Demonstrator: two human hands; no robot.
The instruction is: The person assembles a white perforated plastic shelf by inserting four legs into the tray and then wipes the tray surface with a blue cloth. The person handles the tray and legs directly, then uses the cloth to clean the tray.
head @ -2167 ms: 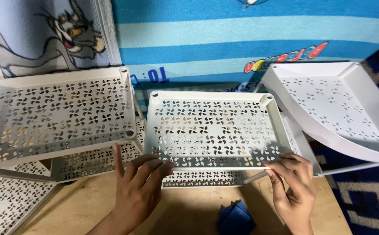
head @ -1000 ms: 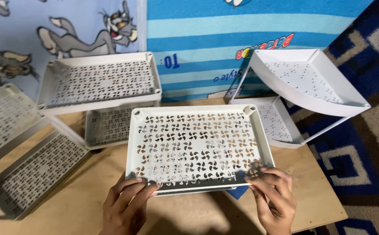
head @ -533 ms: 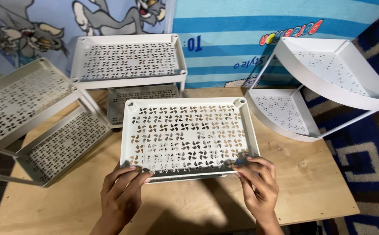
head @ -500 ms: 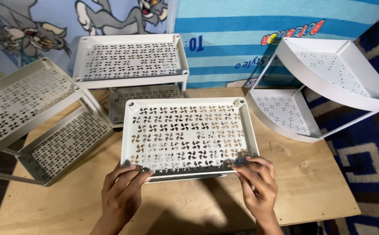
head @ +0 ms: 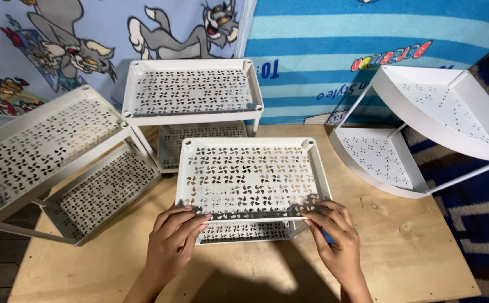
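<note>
Middle of the wooden worktop (head: 390, 247): a white perforated rack (head: 251, 178), rectangular, with a second tray showing just beneath its near edge. Left hand (head: 172, 247) at the near left corner of the top tray, fingers (head: 191, 217) curled over the rim and touching it. Right hand (head: 337, 241) at the near right corner, fingers (head: 317, 213) bent onto the rim likewise; whether either hand grips tightly or only rests there, cannot tell. Behind it, against the cartoon-printed backdrop (head: 87, 45), stands a two-tier white rack (head: 191, 92), upright. To the left, a larger two-tier rack (head: 48, 151) sits tilted, overhanging the worktop's left edge. To the right, a white corner shelf (head: 424, 123) with two quarter-round tiers, near the middle rack, not touching. Striped blue cloth (head: 368, 33) hangs behind.
</note>
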